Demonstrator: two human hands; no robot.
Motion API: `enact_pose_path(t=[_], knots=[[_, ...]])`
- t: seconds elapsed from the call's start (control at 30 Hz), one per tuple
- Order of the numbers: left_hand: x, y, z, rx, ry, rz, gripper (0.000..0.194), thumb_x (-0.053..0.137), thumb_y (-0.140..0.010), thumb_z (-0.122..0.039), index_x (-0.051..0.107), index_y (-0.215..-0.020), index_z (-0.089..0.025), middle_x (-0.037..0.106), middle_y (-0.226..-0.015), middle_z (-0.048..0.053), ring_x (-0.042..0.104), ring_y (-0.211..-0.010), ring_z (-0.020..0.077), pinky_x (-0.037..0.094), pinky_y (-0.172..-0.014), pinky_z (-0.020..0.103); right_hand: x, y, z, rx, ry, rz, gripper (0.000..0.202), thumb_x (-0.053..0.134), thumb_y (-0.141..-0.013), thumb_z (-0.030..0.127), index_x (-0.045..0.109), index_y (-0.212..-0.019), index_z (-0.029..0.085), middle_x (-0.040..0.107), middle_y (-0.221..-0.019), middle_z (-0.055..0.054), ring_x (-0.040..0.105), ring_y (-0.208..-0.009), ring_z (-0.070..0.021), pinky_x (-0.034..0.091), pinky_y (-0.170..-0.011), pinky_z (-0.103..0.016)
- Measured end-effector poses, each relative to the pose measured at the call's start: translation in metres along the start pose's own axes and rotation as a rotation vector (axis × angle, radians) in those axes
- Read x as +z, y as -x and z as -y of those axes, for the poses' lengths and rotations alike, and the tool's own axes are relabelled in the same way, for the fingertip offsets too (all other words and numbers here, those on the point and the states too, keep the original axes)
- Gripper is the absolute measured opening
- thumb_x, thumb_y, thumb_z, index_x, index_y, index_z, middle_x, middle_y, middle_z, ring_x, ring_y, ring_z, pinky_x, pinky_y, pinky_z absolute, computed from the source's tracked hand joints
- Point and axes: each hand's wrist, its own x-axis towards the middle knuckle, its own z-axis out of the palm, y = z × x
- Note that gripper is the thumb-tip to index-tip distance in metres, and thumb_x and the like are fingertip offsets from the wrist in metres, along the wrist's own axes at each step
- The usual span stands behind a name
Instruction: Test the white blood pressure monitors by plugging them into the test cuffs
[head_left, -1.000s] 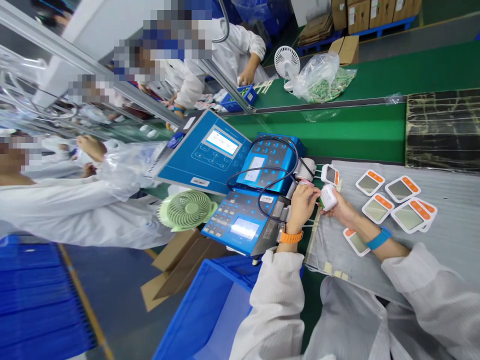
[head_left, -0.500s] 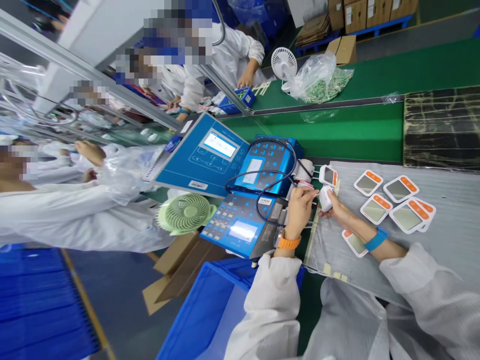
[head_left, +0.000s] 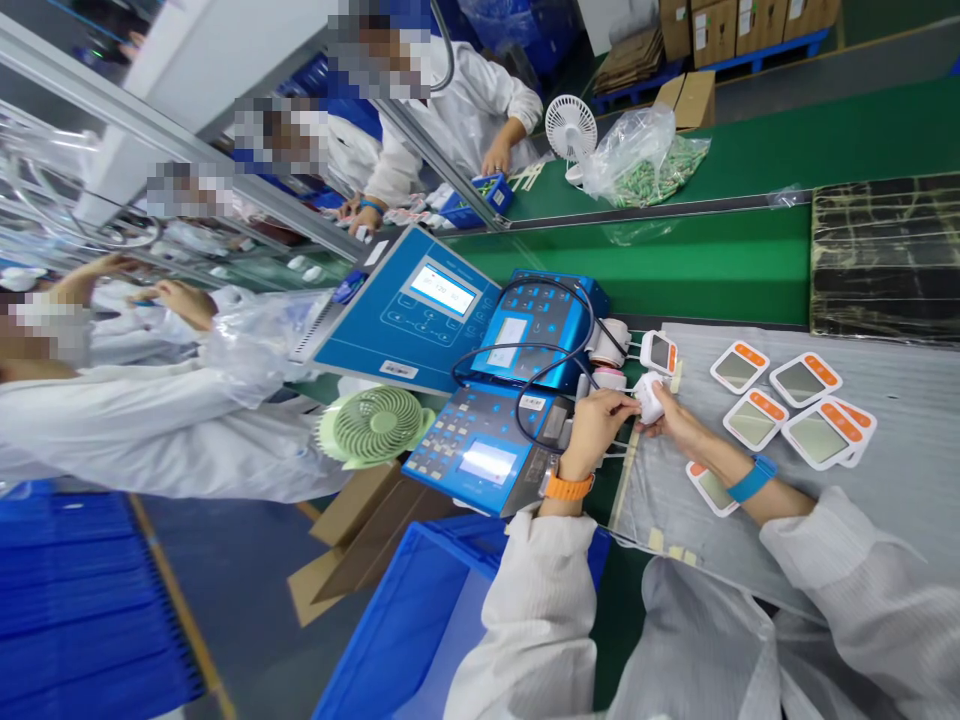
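Note:
My right hand (head_left: 679, 425), with a blue band at the wrist, grips a small white plastic device (head_left: 648, 394) near the left edge of the grey mat. My left hand (head_left: 596, 438), wearing an orange-strapped watch, pinches at the device's left side; whatever lies between its fingertips is too small to make out. Just beyond my hands a white-and-orange display unit (head_left: 660, 352) lies beside white cable ends. Several similar display units (head_left: 755, 418) are spread on the mat to the right, two of them overlapping.
Blue test instruments (head_left: 480, 450) with a looped black cable stand left of my hands. A green fan (head_left: 379, 428) sits beyond them. Below is a blue bin (head_left: 375, 640). A dark taped block (head_left: 885, 258) lies at the right. Co-workers in white (head_left: 480, 90) work across the line.
My left hand has shifted slightly, its wrist a little to the left, still pinching at the device. My right hand keeps its grip on the device. The view has shifted slightly.

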Motion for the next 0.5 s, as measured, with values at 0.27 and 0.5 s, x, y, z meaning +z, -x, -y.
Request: enact_pose_path(t=[0.27, 0.5], knots=[[-0.005, -0.003, -0.002, 0.01, -0.003, 0.053, 0.008, 0.074, -0.089, -0.019, 0.077, -0.082, -0.023, 0.076, -0.08, 0.002, 0.071, -0.078, 0.0184, 0.057, -0.077, 0.032, 0.0, -0.002, -0.004, -0.05, 0.097, -0.018, 0.044, 0.039, -0.106, 0.045, 0.043, -0.143, 0.022, 0.065, -0.102, -0.004, 0.063, -0.071, -0.015, 0.048, -0.061, -0.026], [-0.013, -0.007, -0.002, 0.002, 0.002, 0.121, 0.013, 0.07, -0.089, -0.014, 0.076, -0.08, -0.022, 0.076, -0.081, 0.002, 0.071, -0.077, 0.0186, 0.056, -0.078, 0.031, 0.002, -0.009, -0.011, -0.052, 0.312, -0.053, 0.067, 0.041, -0.102, 0.057, 0.025, -0.158, 0.023, 0.059, -0.123, -0.012, 0.062, -0.071, -0.0157, 0.053, -0.074, -0.034]])
